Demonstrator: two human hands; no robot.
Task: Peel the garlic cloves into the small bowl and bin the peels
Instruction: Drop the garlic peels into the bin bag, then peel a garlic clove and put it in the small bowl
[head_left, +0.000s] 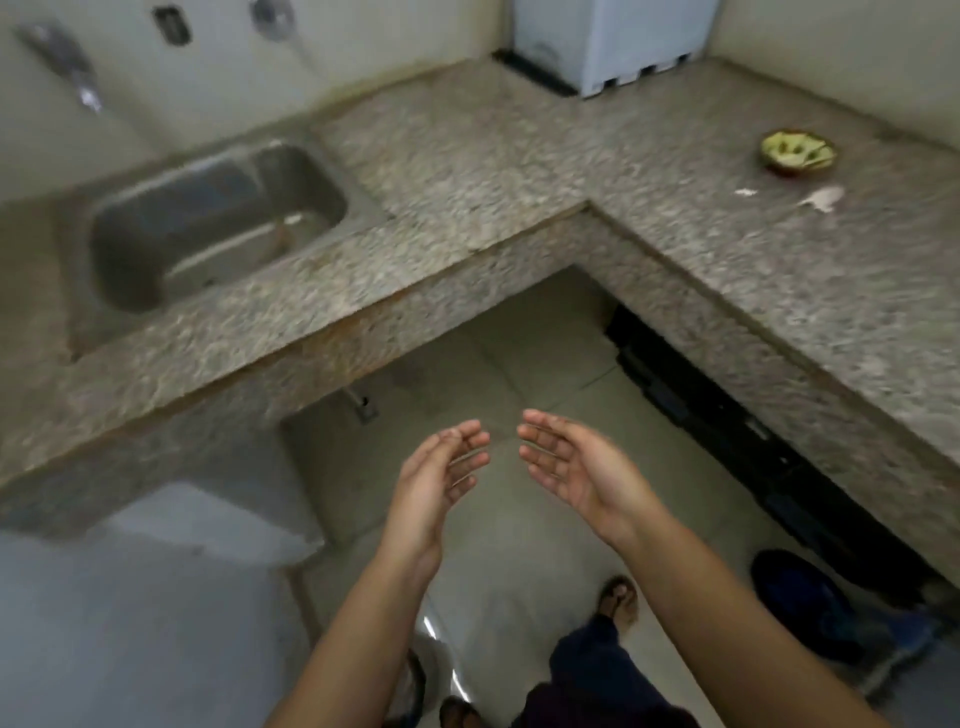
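The counter (467, 171) wraps from your 10 to your 3 o'clock, its sink (208, 228) at 10. Your left hand (441, 483) and right hand (571, 467) hover empty, palms facing, fingers spread. The bowl (798, 152) sits at 2, peels (823, 199) just beside it.
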